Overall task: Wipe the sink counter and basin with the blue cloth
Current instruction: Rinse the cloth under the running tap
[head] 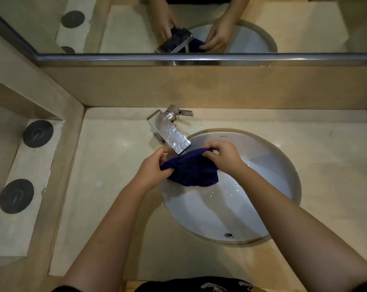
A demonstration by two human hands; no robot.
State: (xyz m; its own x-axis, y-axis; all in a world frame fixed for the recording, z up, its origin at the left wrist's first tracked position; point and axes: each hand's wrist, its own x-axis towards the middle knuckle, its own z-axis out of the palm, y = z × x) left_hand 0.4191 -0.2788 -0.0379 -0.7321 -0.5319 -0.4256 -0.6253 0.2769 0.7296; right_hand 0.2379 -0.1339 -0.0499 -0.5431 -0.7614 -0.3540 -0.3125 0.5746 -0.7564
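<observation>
Both your hands were clamped on the blue cloth (192, 169), which was stretched between them.

- Your left hand (152, 171) had its fingers curled round the cloth's left edge, bunching the fabric into the palm.
- Your right hand (223, 158) pinched the upper right edge, thumb and fingers folded over it.
- The cloth hung slack between and below your hands, over the far-left part of the basin (262, 186). Its lower edge drooped toward the bowl; couldn't tell whether it touched the porcelain.
- The faucet (170, 131) sat just beyond your hands, with its spout end right above the cloth, near your left thumb.
- The counter (106, 186) ran out to the left of your left hand and to the right of your right hand.

Hard to read:
- Your left fingertips were buried in the fabric.
- The spout outlet was hidden from above, so couldn't tell if water was running. Droplets showed in the bowl below your right wrist.
- The drain (229, 235) sat well nearer you than either hand.
- Both forearms were cut off at the bottom edge.
</observation>
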